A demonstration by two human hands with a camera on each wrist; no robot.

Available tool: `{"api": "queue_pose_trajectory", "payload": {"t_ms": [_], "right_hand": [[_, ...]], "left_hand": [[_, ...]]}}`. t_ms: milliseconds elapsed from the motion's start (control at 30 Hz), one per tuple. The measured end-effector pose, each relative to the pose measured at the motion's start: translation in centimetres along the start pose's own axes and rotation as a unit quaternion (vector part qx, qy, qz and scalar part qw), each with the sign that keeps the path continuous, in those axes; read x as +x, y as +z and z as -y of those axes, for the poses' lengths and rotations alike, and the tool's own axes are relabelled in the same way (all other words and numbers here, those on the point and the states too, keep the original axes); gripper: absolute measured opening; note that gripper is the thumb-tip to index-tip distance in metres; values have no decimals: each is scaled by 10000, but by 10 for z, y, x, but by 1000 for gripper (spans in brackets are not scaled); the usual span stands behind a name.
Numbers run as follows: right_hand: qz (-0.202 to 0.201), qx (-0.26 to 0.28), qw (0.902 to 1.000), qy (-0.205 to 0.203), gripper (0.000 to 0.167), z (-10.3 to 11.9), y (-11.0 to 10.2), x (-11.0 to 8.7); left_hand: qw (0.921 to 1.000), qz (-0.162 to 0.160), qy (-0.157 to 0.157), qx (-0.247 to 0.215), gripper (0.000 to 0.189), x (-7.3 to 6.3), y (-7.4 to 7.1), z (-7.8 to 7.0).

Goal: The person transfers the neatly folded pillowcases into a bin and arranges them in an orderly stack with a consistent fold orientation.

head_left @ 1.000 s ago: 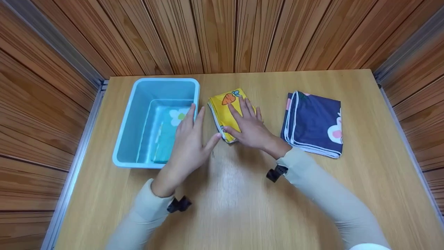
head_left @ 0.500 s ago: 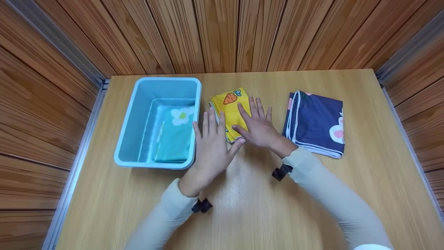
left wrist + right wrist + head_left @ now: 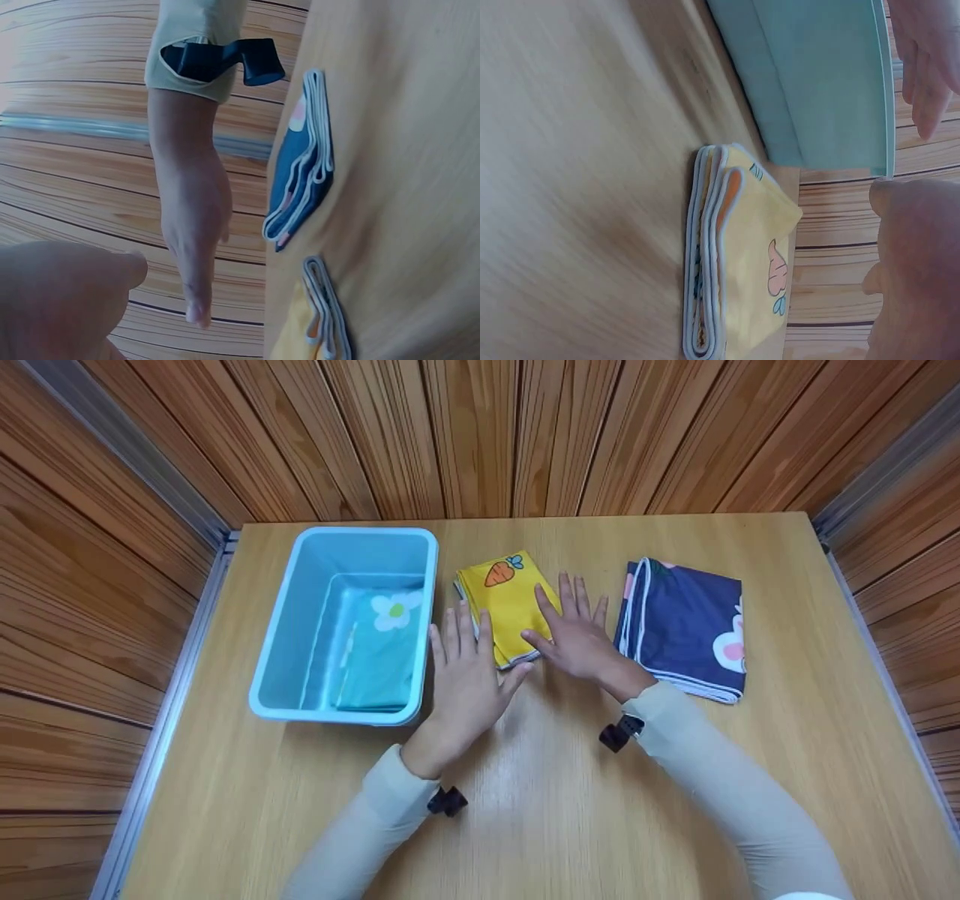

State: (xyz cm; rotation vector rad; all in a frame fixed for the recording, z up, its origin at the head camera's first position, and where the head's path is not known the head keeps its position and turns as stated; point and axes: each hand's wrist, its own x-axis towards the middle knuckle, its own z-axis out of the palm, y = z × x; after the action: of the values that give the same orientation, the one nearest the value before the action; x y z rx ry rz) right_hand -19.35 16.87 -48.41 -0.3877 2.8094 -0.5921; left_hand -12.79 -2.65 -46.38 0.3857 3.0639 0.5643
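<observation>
A folded yellow cloth (image 3: 506, 604) with a carrot print and pale edging lies on the table. My left hand (image 3: 466, 682) hovers with straight fingers at its near left corner, beside the bin. On its right side, my right hand (image 3: 577, 641) is held with fingers spread, the forefinger and thumb overlapping the cloth's edge in the head view. Both hands hold nothing. In the left wrist view the right hand (image 3: 191, 217) stands above the table, apart from the cloths. The right wrist view shows the yellow cloth's (image 3: 754, 262) stacked folds.
Left of the hands stands a light blue bin (image 3: 259, 660) with a folded teal cloth (image 3: 379, 667) inside, printed with a white flower. A folded navy cloth (image 3: 686, 622) with white edging lies to the right. Wood-panel walls (image 3: 480, 435) bound the table.
My left hand has moved right, from over the bin's edge to beside the yellow cloth. My right hand has slid right, off most of the yellow cloth. The cloths and bin stay put.
</observation>
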Motion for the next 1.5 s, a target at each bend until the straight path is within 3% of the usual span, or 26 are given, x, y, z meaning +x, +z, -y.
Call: {"api": "queue_pose_trajectory", "payload": {"t_ms": [367,500,767,1200,1500], "right_hand": [[-68,72,9998,155,83,-14,6,7],[-86,159,9995,263,82,-15,6,11],[-194,520,9980,297,84,-20,12,17],[-218,797,9952,518,84,-26,19,29],[-110,1294,9898,586,85,-32,24,35]], "left_hand": [[9992,154,-369,-77,95,7,19,3],[9975,234,-558,-355,95,10,24,2],[9917,146,-896,-915,93,17,33,1],[9884,-188,-1026,-1101,89,42,58,8],[9719,-14,-1091,-2085,85,52,66,10]]}}
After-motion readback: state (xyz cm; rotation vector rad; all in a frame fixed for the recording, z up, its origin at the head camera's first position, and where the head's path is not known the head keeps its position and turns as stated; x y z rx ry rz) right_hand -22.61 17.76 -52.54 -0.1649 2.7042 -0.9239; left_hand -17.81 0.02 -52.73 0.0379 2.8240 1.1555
